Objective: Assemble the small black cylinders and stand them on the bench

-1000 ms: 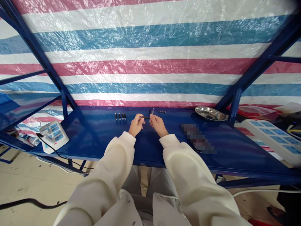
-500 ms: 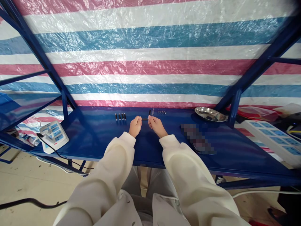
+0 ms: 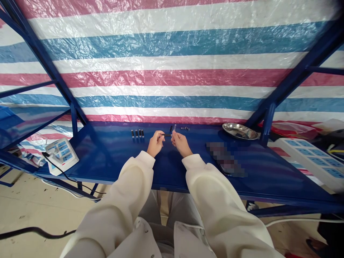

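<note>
A slim black pen-like tube (image 3: 167, 135) lies level between my hands, just above the blue table. My left hand (image 3: 155, 144) pinches its left end with closed fingers. At the other end, my right hand (image 3: 181, 143) grips it between thumb and fingers; the fingertips cover that end. Just beyond my right hand lie a short black piece (image 3: 171, 128) and a small clear tube (image 3: 174, 127). Several tiny shiny metal parts (image 3: 185, 128) are lined up to their right. Left of my hands stands or lies a row of several short black cylinders with pale ends (image 3: 137, 133).
A round metal dish (image 3: 225, 127) sits at the table's back right. Nearer me is a dark, blurred flat object (image 3: 225, 159). Power strips lie at the left (image 3: 64, 165) and right (image 3: 311, 157). Blue frame bars (image 3: 268, 122) rise at both sides before a striped sheet (image 3: 172, 77).
My hands have moved slightly apart, and more of the black tube shows between them. The left fingers have shifted their hold. The parts on the table stay where they were.
</note>
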The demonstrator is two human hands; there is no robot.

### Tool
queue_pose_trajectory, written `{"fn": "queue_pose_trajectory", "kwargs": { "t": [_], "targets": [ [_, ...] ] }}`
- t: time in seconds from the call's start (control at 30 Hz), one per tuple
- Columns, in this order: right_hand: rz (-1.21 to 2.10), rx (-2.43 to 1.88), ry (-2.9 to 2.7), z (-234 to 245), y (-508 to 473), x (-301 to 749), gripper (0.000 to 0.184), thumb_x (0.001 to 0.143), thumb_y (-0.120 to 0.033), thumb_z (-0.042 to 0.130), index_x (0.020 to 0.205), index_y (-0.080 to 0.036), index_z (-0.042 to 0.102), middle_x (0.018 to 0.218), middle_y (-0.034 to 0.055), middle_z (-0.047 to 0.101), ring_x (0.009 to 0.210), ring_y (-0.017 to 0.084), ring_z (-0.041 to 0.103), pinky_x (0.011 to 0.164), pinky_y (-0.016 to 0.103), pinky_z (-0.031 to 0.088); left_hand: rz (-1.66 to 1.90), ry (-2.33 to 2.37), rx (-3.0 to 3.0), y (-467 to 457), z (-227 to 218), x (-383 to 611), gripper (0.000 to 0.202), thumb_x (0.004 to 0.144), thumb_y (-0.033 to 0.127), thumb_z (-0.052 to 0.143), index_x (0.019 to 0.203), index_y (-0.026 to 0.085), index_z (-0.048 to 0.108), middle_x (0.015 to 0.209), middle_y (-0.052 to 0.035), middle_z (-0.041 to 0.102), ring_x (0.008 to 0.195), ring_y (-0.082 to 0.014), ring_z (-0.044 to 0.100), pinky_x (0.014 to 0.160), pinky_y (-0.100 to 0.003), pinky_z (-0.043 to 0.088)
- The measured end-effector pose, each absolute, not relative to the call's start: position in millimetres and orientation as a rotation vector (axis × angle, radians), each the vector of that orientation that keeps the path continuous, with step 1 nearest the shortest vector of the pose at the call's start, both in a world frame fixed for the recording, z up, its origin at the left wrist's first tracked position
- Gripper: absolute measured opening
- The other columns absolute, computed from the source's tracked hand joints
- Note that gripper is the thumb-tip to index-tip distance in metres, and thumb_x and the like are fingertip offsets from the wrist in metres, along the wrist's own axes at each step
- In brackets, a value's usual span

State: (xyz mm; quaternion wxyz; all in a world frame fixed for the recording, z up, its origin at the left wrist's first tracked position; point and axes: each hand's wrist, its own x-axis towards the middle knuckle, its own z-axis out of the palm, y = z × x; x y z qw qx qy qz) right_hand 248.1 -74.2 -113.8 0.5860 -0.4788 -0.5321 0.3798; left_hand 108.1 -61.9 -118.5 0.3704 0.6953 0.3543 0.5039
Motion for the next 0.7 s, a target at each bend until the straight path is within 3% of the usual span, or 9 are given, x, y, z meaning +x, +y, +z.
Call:
{"fn": "queue_pose_trajectory", "kwargs": {
  "t": [0.17,0.37,0.7],
  "targets": [
    [0.901,-1.114,-1.247,-113.6,-74.4,247.1,0.055,0.073,-0.072,0.047,0.052,-0.022,0.037,0.045,-0.005,0.037,0.038,0.007,0.032,0.038,0.023,0.028,1.267,0.952,1.852,-62.5,-119.8,107.0,0.014,0.091,0.033,0.038,0.096,0.021,0.044,0.068,0.0056,0.053,0.045,-0.0054,0.047,0.053,-0.021,0.04],
    [0.874,-1.136,-1.266,-114.7,-73.8,247.1,0.056,0.073,-0.072,0.046,0.051,-0.021,0.036,0.044,-0.0044,0.038,0.038,0.007,0.033,0.039,0.023,0.029,1.248,1.102,1.867,-66.0,-115.3,106.5,0.034,0.093,0.039,0.033,0.068,0.019,0.044,0.057,0.0045,0.05,0.046,-0.007,0.047,0.056,-0.022,0.039],
    [0.899,-1.129,-1.277,-111.9,-77.5,246.8,0.054,0.075,-0.07,0.046,0.053,-0.022,0.038,0.045,-0.0046,0.038,0.038,0.008,0.035,0.039,0.024,0.03,1.31,1.157,1.709,-70.1,-106.0,104.9,0.052,0.089,0.052,0.036,0.05,0.018,0.047,0.042,0.0029,0.045,0.042,-0.0093,0.046,0.054,-0.025,0.039]
  ]
}}
